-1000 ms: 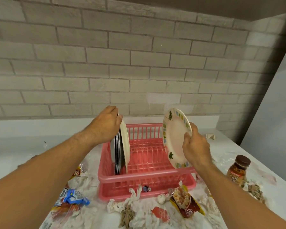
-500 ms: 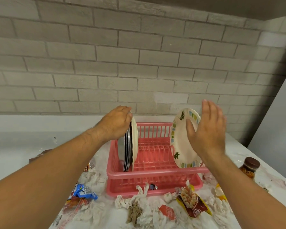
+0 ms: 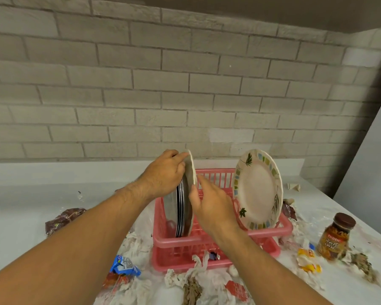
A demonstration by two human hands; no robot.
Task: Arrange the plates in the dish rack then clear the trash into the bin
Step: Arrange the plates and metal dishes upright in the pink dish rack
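A pink dish rack (image 3: 209, 239) stands on the white counter. At its left end several plates (image 3: 183, 208) stand on edge, the rightmost a white one (image 3: 191, 170). My left hand (image 3: 163, 177) grips the top of that stack. My right hand (image 3: 209, 205) is inside the rack just right of the stack, fingers apart and touching the white plate's edge, holding nothing. A leaf-patterned plate (image 3: 259, 189) leans alone at the rack's right end. No bin is in view.
Crumpled tissues (image 3: 191, 280) and snack wrappers (image 3: 123, 266) litter the counter in front of the rack. A brown-lidded jar (image 3: 335, 236) and a yellow wrapper (image 3: 307, 259) sit at the right. A dark packet (image 3: 63, 220) lies left. A brick wall rises behind.
My right hand let go of the leaf-patterned plate, which now leans in the rack's right end, and moved left to the plate stack. My left hand stayed on the stack.
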